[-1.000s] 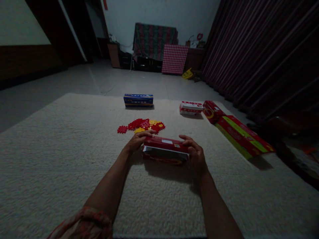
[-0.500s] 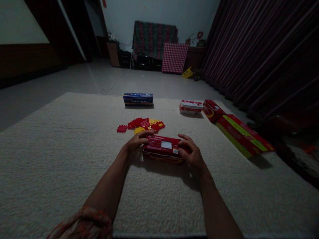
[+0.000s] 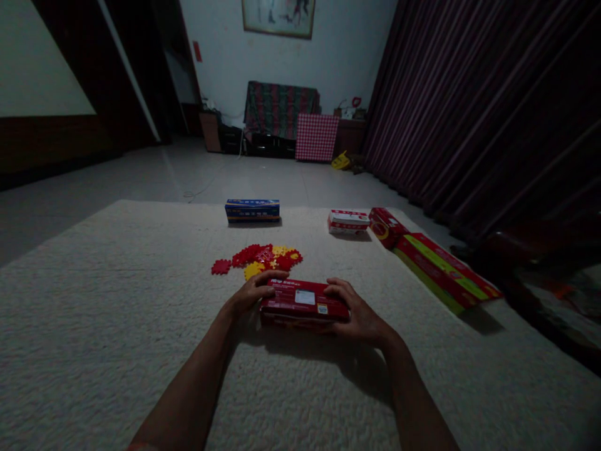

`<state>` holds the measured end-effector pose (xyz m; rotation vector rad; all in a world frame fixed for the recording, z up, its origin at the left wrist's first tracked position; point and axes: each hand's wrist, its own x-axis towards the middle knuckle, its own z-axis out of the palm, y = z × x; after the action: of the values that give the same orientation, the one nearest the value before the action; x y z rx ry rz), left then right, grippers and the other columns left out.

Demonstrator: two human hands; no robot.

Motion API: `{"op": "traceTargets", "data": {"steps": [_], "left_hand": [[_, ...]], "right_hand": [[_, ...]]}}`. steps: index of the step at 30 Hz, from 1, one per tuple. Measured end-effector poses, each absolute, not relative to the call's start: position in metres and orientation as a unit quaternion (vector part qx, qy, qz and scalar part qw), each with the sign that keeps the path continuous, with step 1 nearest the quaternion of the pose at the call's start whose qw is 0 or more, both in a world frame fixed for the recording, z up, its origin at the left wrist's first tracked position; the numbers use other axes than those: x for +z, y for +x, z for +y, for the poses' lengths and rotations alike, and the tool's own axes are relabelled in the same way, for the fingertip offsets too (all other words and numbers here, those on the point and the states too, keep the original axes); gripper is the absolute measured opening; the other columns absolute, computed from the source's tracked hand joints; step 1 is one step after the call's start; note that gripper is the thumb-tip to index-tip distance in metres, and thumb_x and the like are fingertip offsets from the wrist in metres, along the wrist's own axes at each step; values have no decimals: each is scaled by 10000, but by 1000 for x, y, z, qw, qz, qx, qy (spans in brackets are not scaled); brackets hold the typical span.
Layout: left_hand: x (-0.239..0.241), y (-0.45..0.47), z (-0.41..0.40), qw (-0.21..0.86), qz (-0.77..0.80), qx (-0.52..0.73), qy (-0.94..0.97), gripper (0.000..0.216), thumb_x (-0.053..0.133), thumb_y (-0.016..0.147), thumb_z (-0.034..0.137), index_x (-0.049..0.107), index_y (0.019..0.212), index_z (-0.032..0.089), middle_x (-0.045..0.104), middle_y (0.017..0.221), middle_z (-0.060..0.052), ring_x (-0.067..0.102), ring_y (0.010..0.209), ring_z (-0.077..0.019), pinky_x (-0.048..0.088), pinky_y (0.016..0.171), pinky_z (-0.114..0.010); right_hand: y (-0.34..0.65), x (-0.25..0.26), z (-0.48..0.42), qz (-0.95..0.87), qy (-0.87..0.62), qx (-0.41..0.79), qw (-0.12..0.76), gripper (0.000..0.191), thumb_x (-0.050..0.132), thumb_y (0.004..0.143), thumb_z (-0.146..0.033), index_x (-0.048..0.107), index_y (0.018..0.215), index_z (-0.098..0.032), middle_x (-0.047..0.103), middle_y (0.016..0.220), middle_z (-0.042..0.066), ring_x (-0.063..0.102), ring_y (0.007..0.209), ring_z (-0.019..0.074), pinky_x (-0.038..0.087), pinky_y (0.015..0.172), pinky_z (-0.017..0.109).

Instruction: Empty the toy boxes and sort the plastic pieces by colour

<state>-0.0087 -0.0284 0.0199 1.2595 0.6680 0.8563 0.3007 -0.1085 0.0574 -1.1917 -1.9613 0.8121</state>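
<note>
A long red cardboard box (image 3: 291,307) with a white label on its upper face is held crosswise in front of me, low over the pale quilted mat (image 3: 141,351). My left hand (image 3: 251,293) grips its left end, with the thumb on top and the fingers over the far edge. At the right end my right hand (image 3: 354,313) wraps round the box, its fingers on the upper face and its thumb low on the near side. Just beyond the box lies a loose heap of red and yellow gear-shaped plastic pieces (image 3: 263,255).
Farther back on the mat stand a blue box (image 3: 252,211) and a white-and-red box (image 3: 348,222). To the right are a dark red box (image 3: 386,227) and a long red-and-green box (image 3: 444,270). Dark curtains (image 3: 436,94) hang along the right side.
The view has tilted up, showing a framed picture on the wall. My right hand has shifted its hold, its thumb moving from the box's upper face to its lower near side.
</note>
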Motion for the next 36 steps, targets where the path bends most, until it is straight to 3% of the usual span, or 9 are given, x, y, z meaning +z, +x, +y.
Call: {"op": "traceTargets", "data": {"steps": [3,6,13,16,20,24,30,36], "left_hand": [[21,1,-27,655,310,400,561,537,830,677,400,749,1161,184,679,1317,-139,639,1172,-333,514,930,-387],[23,9,-19,645,327,446,528,489,826,683,426,763,1098,175,722,1236,-148,647,1163,-324,509,955,-413],[24,17,14,546,383,620,414,428,837,649,438,756,968,164,775,932,-101,716,834,-244,560,780,-374],[13,28,16,488,420,631,432,301,781,707,409,758,913,192,736,761,-44,677,696,-203,545,663,-335],[0,44,11,449,435,616,479,178,708,766,362,762,847,213,663,629,-6,587,547,-154,489,529,-284],[-3,49,8,427,441,614,496,158,709,764,343,768,836,216,663,618,-5,577,526,-154,470,496,-273],[-4,49,7,418,465,590,511,192,710,757,380,774,861,232,685,636,-12,594,544,-164,509,528,-285],[-1,48,6,386,467,592,532,169,701,767,348,785,855,231,678,611,-9,571,502,-153,493,512,-278]], "right_hand": [[311,64,-104,-765,-441,316,346,596,813,586,-209,668,1162,-257,575,1349,105,556,1291,300,458,1097,475],[331,74,-100,-760,-447,322,346,608,768,573,-149,688,1166,-260,605,1324,96,572,1273,304,461,1096,480],[376,94,-47,-703,-491,302,416,566,786,582,-201,713,1141,-256,668,1224,69,646,1126,309,550,975,467],[373,93,9,-673,-502,292,457,605,766,584,-220,673,1181,-258,680,1173,49,655,1084,288,543,965,479],[344,82,88,-667,-522,180,501,579,765,564,-240,658,1133,-241,643,1194,75,614,1125,294,480,1035,509],[315,61,133,-693,-560,110,440,552,744,589,-264,650,1130,-200,620,1186,115,587,1152,323,458,1057,521],[303,41,132,-741,-571,-25,353,466,675,721,-196,634,1185,-204,562,1356,144,482,1293,341,420,1089,528],[285,37,116,-779,-568,-132,230,669,666,762,-131,506,1407,-210,515,1468,164,307,1426,445,244,1114,694]]}}
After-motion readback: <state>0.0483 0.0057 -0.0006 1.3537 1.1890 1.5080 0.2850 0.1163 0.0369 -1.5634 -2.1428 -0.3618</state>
